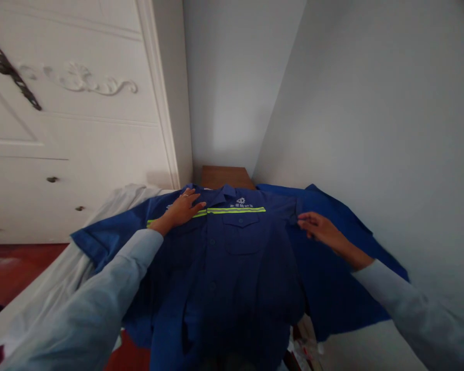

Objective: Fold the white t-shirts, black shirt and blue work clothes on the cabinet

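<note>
A dark blue work shirt (242,268) lies spread out with its collar at the far end, a yellow-green reflective strip across the chest, a white emblem and buttoned front. My left hand (182,208) rests on the chest near the collar, fingers spread, a ring on one finger. At the shirt's right sleeve, my right hand (319,228) has its thumb and fingers pinched together at the sleeve's edge. A brighter blue cloth (340,273) lies under and to the right of the shirt.
White cloth (58,288) lies at the left beneath the other sleeve. A white cabinet (81,118) stands at the left, grey walls (363,113) rise behind and at right. A brown wooden piece (228,176) sits beyond the collar. Small items (305,342) show below.
</note>
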`<act>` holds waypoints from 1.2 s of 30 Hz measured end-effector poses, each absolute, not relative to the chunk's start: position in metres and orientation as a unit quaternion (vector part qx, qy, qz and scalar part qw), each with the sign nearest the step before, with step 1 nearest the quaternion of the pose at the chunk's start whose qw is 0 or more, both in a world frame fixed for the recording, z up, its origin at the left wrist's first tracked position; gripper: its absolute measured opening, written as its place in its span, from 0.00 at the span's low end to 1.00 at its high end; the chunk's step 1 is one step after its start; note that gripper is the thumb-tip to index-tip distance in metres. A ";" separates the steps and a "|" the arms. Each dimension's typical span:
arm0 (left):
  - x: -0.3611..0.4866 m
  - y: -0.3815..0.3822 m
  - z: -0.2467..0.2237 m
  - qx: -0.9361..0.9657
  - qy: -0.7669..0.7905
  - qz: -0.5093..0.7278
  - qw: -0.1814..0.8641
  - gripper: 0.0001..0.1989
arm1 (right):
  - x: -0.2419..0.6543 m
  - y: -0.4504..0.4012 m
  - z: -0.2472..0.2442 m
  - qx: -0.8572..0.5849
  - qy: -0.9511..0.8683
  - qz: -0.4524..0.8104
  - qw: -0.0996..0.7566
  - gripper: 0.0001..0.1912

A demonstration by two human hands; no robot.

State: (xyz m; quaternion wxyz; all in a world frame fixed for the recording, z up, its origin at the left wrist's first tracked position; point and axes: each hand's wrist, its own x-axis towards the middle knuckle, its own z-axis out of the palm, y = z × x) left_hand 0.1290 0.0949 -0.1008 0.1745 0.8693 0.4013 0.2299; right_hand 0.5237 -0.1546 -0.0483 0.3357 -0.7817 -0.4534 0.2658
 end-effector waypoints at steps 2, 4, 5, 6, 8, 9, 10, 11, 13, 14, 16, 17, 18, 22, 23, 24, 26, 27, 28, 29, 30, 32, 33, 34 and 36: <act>0.120 0.067 -0.083 0.838 0.421 0.288 0.194 0.29 | 0.499 -0.199 -0.051 -0.726 -0.478 0.375 0.321 0.22; 0.113 0.022 -0.067 0.778 0.447 0.385 0.219 0.24 | 0.476 -0.242 -0.059 -0.676 -0.480 0.480 0.287 0.26; 0.109 -0.005 -0.063 0.736 0.459 0.437 0.238 0.23 | 0.466 -0.261 -0.066 -0.649 -0.478 0.530 0.264 0.27; 0.106 -0.036 -0.062 0.692 0.470 0.487 0.252 0.22 | 0.458 -0.279 -0.076 -0.627 -0.474 0.570 0.241 0.28; 0.098 -0.098 -0.071 0.621 0.494 0.552 0.256 0.19 | 0.446 -0.308 -0.102 -0.596 -0.470 0.619 0.203 0.30; 0.094 -0.128 -0.082 0.596 0.513 0.567 0.246 0.17 | 0.444 -0.319 -0.118 -0.604 -0.472 0.609 0.204 0.31; 0.088 -0.154 -0.095 0.576 0.530 0.577 0.231 0.16 | 0.443 -0.327 -0.135 -0.618 -0.476 0.591 0.208 0.32; 0.081 -0.176 -0.109 0.560 0.550 0.579 0.221 0.15 | 0.442 -0.333 -0.152 -0.641 -0.477 0.562 0.214 0.32; 0.065 -0.207 -0.138 0.535 0.590 0.563 0.221 0.15 | 0.443 -0.340 -0.183 -0.684 -0.475 0.507 0.223 0.34; 0.056 -0.217 -0.150 0.517 0.610 0.558 0.223 0.16 | 0.442 -0.341 -0.195 -0.696 -0.475 0.491 0.220 0.35; 0.038 -0.224 -0.169 0.476 0.652 0.544 0.231 0.19 | 0.438 -0.340 -0.213 -0.709 -0.485 0.464 0.216 0.35; 0.031 -0.223 -0.175 0.454 0.670 0.537 0.238 0.21 | 0.435 -0.339 -0.219 -0.716 -0.491 0.445 0.219 0.35; 0.024 -0.221 -0.180 0.437 0.686 0.528 0.247 0.24 | 0.431 -0.338 -0.223 -0.726 -0.495 0.421 0.226 0.34; 0.014 -0.211 -0.190 0.420 0.685 0.484 0.347 0.33 | 0.416 -0.330 -0.231 -0.762 -0.480 0.341 0.268 0.30; 0.015 -0.211 -0.191 0.418 0.668 0.483 0.382 0.33 | 0.413 -0.329 -0.230 -0.763 -0.472 0.339 0.281 0.29; 0.016 -0.212 -0.190 0.418 0.645 0.486 0.417 0.32 | 0.410 -0.329 -0.228 -0.762 -0.462 0.343 0.296 0.28; 0.019 -0.217 -0.187 0.428 0.596 0.488 0.473 0.30 | 0.405 -0.331 -0.220 -0.760 -0.431 0.360 0.328 0.29; 0.020 -0.219 -0.184 0.439 0.577 0.484 0.489 0.29 | 0.402 -0.334 -0.213 -0.757 -0.414 0.370 0.344 0.30; 0.019 -0.222 -0.181 0.453 0.564 0.477 0.499 0.28 | 0.399 -0.338 -0.203 -0.750 -0.400 0.385 0.359 0.31; 0.018 -0.224 -0.177 0.465 0.558 0.470 0.502 0.27 | 0.396 -0.342 -0.192 -0.741 -0.386 0.401 0.376 0.32; 0.015 -0.225 -0.174 0.473 0.556 0.465 0.501 0.26 | 0.393 -0.347 -0.179 -0.729 -0.373 0.420 0.391 0.32; 0.006 -0.226 -0.169 0.470 0.560 0.476 0.489 0.25 | 0.388 -0.358 -0.149 -0.703 -0.346 0.465 0.412 0.30; 0.000 -0.226 -0.168 0.460 0.561 0.492 0.481 0.25 | 0.387 -0.364 -0.135 -0.690 -0.332 0.489 0.419 0.29; -0.005 -0.226 -0.168 0.445 0.563 0.512 0.472 0.25 | 0.387 -0.369 -0.121 -0.679 -0.316 0.509 0.424 0.28; -0.015 -0.224 -0.171 0.403 0.571 0.551 0.455 0.25 | 0.390 -0.379 -0.102 -0.666 -0.283 0.537 0.435 0.26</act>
